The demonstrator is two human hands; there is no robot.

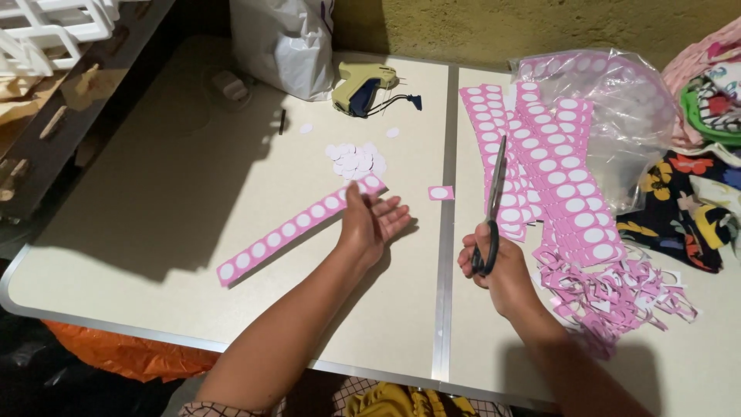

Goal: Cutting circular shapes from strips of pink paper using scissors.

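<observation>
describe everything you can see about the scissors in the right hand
The scissors have dark loop handles and long, slim, silvery metal blades that look shut or nearly so. The right hand grips the handles, fingers through the loops, so the blades point up and away from the person, tilted slightly right. They hang above the table, just right of its metal centre seam, with the blades in front of the stacked pink strips with white circles. Only the hand is seen touching them.
</observation>
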